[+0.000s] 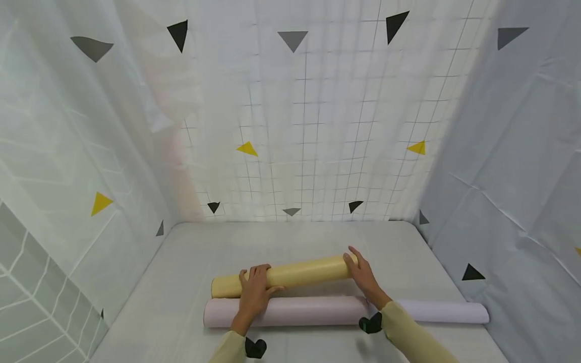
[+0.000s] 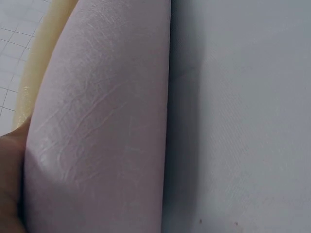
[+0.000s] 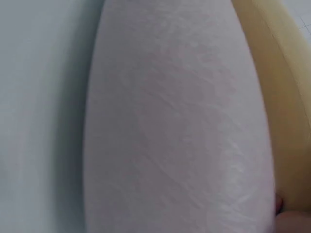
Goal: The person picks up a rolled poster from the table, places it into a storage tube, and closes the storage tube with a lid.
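Note:
A yellow roll of sheet material (image 1: 308, 272) lies slightly slanted behind a pale pink roll (image 1: 317, 311), its right end farther back. My left hand (image 1: 255, 295) grips the yellow roll left of its middle, fingers over the top and thumb spread along the near side. At the right end, my right hand (image 1: 363, 275) holds the same roll between thumb and fingers. The pink roll (image 2: 107, 121) fills much of the left wrist view, with part of the hand (image 2: 10, 179) at the edge. In the right wrist view, the yellow roll (image 3: 274, 73) shows beyond the pink one.
A lavender-white roll (image 1: 447, 311) extends to the right from behind my right forearm, in line with the pink roll. The white table (image 1: 181, 257) has rounded far corners. Patterned white curtains (image 1: 290, 126) hang around its back and sides.

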Available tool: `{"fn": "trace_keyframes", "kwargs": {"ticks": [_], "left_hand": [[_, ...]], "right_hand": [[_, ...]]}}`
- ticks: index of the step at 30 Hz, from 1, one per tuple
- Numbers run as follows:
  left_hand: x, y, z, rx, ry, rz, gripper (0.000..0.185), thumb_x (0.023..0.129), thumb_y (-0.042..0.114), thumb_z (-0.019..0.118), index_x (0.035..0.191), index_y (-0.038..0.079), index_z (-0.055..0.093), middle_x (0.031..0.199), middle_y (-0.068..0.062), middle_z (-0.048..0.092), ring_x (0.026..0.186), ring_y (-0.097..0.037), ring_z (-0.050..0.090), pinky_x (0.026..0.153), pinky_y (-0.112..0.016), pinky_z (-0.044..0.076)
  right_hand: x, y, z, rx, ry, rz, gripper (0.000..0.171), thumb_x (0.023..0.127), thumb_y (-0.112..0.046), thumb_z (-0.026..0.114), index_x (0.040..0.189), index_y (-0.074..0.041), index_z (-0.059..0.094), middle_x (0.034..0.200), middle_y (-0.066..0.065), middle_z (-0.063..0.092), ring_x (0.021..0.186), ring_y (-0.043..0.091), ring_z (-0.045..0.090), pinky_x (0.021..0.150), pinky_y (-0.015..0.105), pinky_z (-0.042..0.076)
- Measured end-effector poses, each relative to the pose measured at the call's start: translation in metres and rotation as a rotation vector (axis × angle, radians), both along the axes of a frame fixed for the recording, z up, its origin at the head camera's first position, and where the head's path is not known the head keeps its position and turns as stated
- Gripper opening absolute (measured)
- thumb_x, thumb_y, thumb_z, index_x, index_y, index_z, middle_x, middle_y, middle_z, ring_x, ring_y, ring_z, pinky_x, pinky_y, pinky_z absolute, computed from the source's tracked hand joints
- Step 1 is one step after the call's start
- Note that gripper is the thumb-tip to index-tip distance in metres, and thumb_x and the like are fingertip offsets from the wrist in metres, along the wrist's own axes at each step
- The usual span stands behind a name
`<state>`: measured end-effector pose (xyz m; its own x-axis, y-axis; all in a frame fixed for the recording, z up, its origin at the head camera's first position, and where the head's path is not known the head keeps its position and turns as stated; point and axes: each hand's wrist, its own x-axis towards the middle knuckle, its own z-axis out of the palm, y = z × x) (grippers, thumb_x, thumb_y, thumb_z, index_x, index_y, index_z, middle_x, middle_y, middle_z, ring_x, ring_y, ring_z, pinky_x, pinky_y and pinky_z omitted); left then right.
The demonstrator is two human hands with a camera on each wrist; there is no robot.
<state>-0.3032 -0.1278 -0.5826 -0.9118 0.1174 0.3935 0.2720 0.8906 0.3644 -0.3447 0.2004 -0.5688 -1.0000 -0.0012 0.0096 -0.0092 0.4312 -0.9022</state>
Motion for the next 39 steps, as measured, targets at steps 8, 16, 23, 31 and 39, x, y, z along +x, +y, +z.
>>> {"fn": "trace_keyframes", "kwargs": {"ticks": [8, 16, 23, 31, 39], "left_hand": [[0.003, 0.003, -0.002, -0.058, 0.023, 0.022, 0.073, 0.077, 0.054, 0.077, 0.13, 0.006, 0.061, 0.127, -0.011, 0.068, 0.119, -0.031, 0.059, 0.108, -0.063, 0.031], [0.003, 0.003, -0.003, -0.095, 0.054, 0.025, 0.073, 0.076, 0.054, 0.078, 0.127, 0.004, 0.062, 0.124, -0.012, 0.068, 0.116, -0.032, 0.06, 0.11, -0.062, 0.031], [0.003, 0.005, 0.002, -0.067, -0.051, 0.02, 0.072, 0.077, 0.05, 0.08, 0.13, 0.004, 0.061, 0.128, -0.014, 0.068, 0.122, -0.034, 0.058, 0.116, -0.064, 0.027], [0.004, 0.004, 0.007, -0.023, -0.13, 0.027, 0.07, 0.077, 0.046, 0.083, 0.128, 0.003, 0.061, 0.126, -0.014, 0.068, 0.121, -0.035, 0.058, 0.117, -0.064, 0.027], [0.001, 0.002, 0.006, -0.016, -0.137, 0.018, 0.069, 0.079, 0.046, 0.083, 0.131, 0.006, 0.06, 0.129, -0.015, 0.067, 0.122, -0.037, 0.058, 0.116, -0.063, 0.03]], "right_hand": [[0.01, -0.005, -0.006, 0.061, 0.094, -0.05, 0.054, 0.11, -0.04, 0.042, 0.154, -0.009, 0.04, 0.128, 0.028, 0.06, 0.086, 0.02, 0.058, 0.072, 0.029, 0.048], [0.011, -0.016, -0.016, 0.226, 0.281, -0.041, 0.039, 0.11, -0.022, 0.041, 0.136, 0.003, 0.056, 0.139, 0.029, 0.056, 0.124, 0.046, 0.057, 0.104, 0.06, 0.046], [0.016, -0.021, -0.018, 0.3, 0.229, -0.036, 0.036, 0.11, -0.022, 0.043, 0.132, 0.001, 0.06, 0.142, 0.028, 0.053, 0.129, 0.048, 0.056, 0.107, 0.065, 0.043], [0.016, -0.019, -0.017, 0.267, 0.151, 0.0, 0.045, 0.103, -0.022, 0.053, 0.141, 0.002, 0.052, 0.149, 0.031, 0.046, 0.136, 0.051, 0.049, 0.111, 0.065, 0.04], [0.012, -0.018, -0.016, 0.319, 0.161, 0.05, 0.05, 0.095, -0.03, 0.066, 0.138, -0.005, 0.059, 0.153, 0.024, 0.044, 0.138, 0.048, 0.046, 0.11, 0.065, 0.041]]}}
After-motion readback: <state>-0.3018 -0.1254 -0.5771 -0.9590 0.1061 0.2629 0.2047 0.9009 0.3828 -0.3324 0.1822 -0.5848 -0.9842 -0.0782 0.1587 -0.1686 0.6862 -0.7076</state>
